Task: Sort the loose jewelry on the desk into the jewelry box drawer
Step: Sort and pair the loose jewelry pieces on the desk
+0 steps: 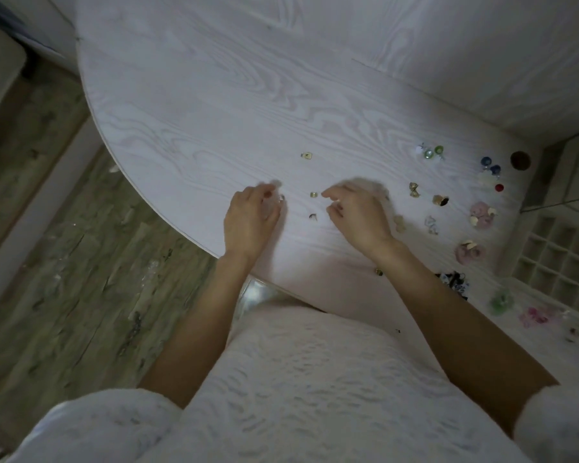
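A white textured top (308,379) was seen nearest the camera, with both bare forearms stretched forward from it over the rounded edge of a pale wood-grain desk (214,105). The left hand (251,218) was laid palm down on the desk, its fingers curled loosely; whether anything was pinched between them could not be told, since the fingertips were blurred. The right hand (358,212) was held just beside it, fingers bent and partly spread, the forefinger pointed toward a small gold ring (313,194) that lay on the desk between the two hands. No grip on any piece could be made out. A small dark piece (312,216) was seen on the desk just nearer than the ring.

To the right of the right hand, loose jewelry was scattered: pink flower pieces (481,214), gold earrings (414,189), a red stud (499,187), blue studs (490,164) and green and clear studs (432,152). A dark tangle (453,282) and some pale green and pink pieces were found close to the near edge, too blurred to be named. The jewelry box drawer (562,259), divided into many small square cells, was set at the far right edge of the desk, well apart from both hands. Farther out, a small square gold charm (307,155) lay alone. A wooden floor (64,245) was visible to the left.
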